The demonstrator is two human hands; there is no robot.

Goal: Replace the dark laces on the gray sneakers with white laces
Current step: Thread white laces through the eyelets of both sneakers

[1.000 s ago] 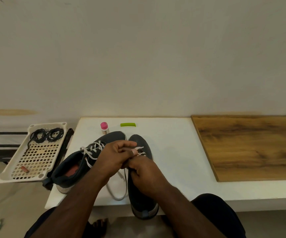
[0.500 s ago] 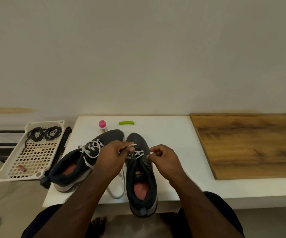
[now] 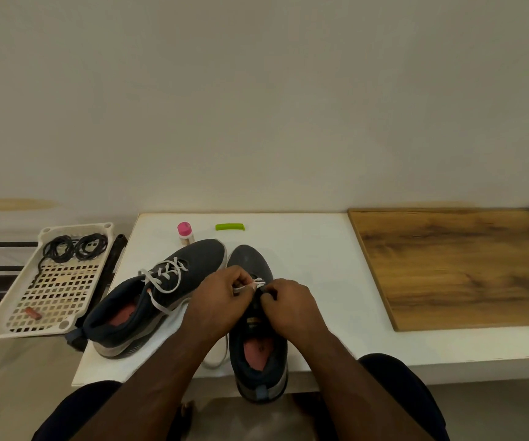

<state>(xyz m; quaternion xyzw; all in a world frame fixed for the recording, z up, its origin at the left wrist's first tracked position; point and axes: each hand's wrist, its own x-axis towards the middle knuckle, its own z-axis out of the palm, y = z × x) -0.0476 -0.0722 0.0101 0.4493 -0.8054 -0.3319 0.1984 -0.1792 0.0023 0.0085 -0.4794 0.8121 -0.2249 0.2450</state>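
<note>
Hands meet over the laces of the right sneaker, which stands on the white table with its toe pointing away and its heel just past the near edge. The left hand has its fingers curled round a strand of white lace, pinching it above the eyelets. The right hand is curled too, fingertips pressed at the tongue of the same shoe; it seems to pinch the lace there, though the strand itself is hidden under the fingers. A loose loop of that lace hangs down between the two shoes near the table's front edge.

The left sneaker lies just beside the other, angled to the left, already threaded with a white lace whose ends trail loose.

Off the table's left side sits a white perforated tray holding two coils of dark laces at its far end and a small reddish piece near the front. At the back of the table stand a small bottle with a pink cap and, near it, a green comb-like piece. A wooden board covers the table's right part
</note>
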